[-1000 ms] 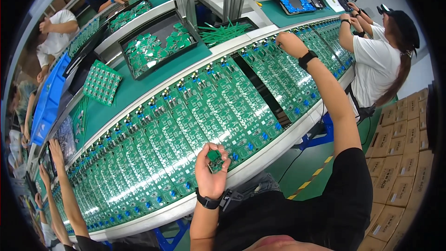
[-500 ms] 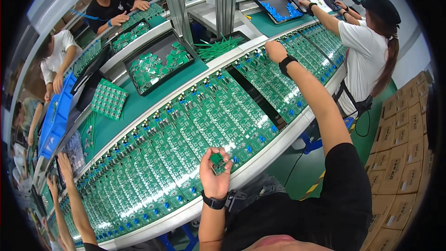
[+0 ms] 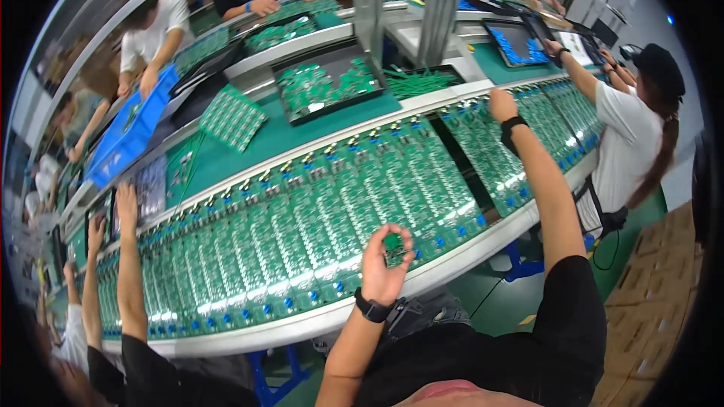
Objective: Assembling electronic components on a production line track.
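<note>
My left hand (image 3: 384,268) is curled around small green circuit boards (image 3: 394,250), held above the near edge of the conveyor line. Long green circuit board panels (image 3: 317,211) lie side by side below it, with blue parts along the near edge and tall components along the far edge. Stretched across the line, my right hand (image 3: 503,106) is closed at the far edge of the panels, just right of a dark gap (image 3: 461,162). Whatever its fingers hold is hidden behind the hand.
Beyond the line stand a black tray (image 3: 381,93) of small boards, a pile of green strips (image 3: 422,83) and a tray of blue parts (image 3: 516,45). A blue bin (image 3: 136,132) sits at left. Co-workers flank me, and cartons (image 3: 652,279) are stacked at right.
The whole view has turned, so the scene sits further right in the picture. My right hand stays at the far panel edge, and my left still holds the small boards.
</note>
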Motion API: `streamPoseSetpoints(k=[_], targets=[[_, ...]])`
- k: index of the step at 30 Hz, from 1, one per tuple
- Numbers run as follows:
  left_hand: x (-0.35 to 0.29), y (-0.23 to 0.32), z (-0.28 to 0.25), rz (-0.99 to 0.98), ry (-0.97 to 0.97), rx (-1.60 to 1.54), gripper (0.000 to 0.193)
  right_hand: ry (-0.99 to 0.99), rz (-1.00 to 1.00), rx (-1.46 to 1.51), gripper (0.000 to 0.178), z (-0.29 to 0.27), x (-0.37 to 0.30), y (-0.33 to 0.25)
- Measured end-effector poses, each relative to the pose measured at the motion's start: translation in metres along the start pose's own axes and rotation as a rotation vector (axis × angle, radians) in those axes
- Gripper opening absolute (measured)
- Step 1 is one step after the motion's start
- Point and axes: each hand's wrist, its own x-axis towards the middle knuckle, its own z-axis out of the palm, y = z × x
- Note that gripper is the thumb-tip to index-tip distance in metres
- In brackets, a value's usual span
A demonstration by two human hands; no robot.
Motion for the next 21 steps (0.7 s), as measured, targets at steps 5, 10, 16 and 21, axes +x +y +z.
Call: streamPoseSetpoints(k=[5,10,16,21], targets=[[0.001,0.002,-0.003,-0.008,-0.04,0.033,0.017,0.045,-0.018,0.012,0.009,0.0,0.002,-0.005],[0.0,0.003,-0.002,-0.017,-0.071,-0.007,0.017,0.055,0.056,-0.011,0.01,0.002,0.007,-0.007],[0.002,-0.002,0.008,-0.033,-0.038,0.008,0.015,0.06,0.019,0.034,0.009,0.011,0.004,0.005],[0.0,0.0,0.013,-0.027,-0.003,0.012,0.015,0.011,-0.002,0.099,0.009,-0.001,0.003,-0.012]])
